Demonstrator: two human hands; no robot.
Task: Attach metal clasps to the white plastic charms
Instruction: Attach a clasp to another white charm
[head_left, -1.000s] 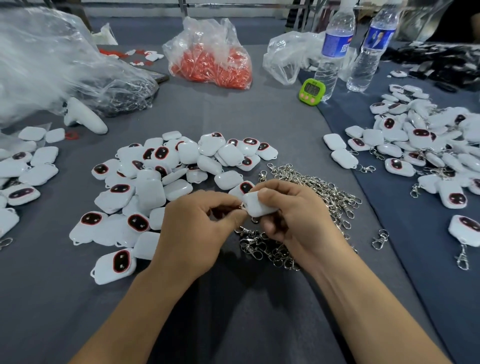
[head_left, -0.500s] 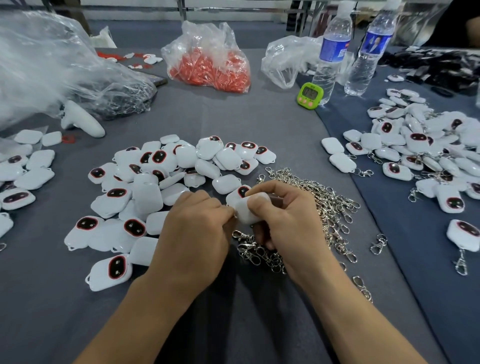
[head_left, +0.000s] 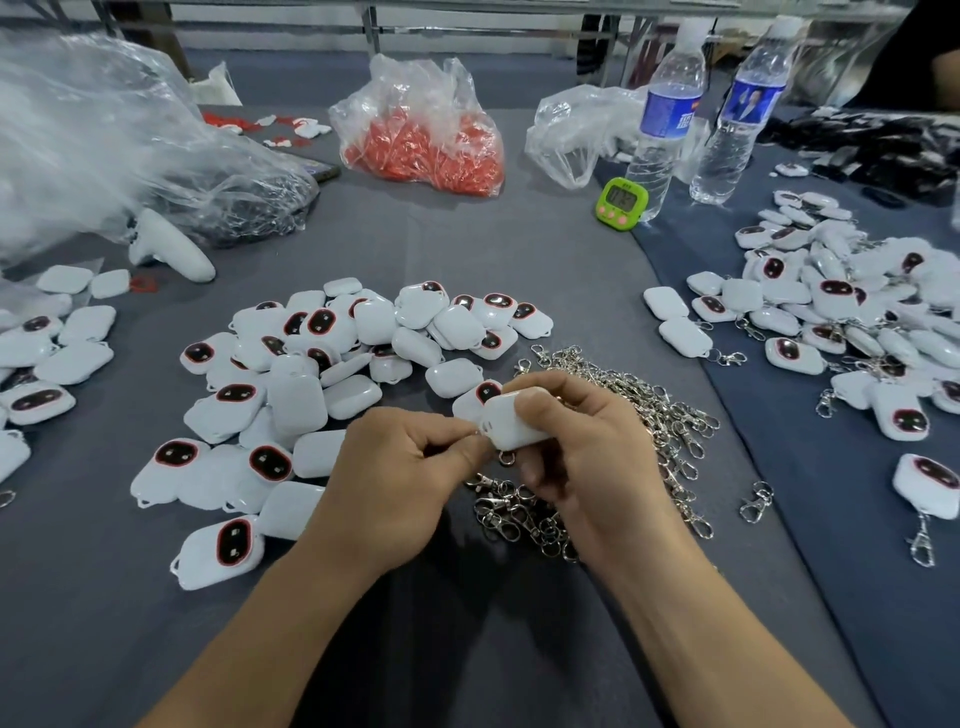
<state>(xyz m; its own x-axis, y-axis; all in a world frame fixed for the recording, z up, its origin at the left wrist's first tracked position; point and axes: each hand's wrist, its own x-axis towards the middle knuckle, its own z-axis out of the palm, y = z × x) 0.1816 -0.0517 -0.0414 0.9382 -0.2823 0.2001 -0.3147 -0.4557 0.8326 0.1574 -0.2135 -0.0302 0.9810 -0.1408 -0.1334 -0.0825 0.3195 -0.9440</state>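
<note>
Right hand (head_left: 587, 447) grasps one white charm (head_left: 511, 428) above the clasp pile (head_left: 639, 415), mid-table toward the near edge. Left hand (head_left: 410, 467) pinches the charm's left corner, fingers curled; a clasp ring (head_left: 506, 458) shows just beneath. Loose charms (head_left: 311, 374) heaped leftward.

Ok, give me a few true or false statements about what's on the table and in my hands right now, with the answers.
1. The right hand grips a white charm. True.
2. The green timer sits among the left-side charms. False: it stands by a water bottle, far right.
3. The metal clasps lie piled under and right of the hands. True.
4. The middle plastic bag holds blue parts. False: red ones.
5. The left hand lies flat. False: it pinches the charm's edge.
</note>
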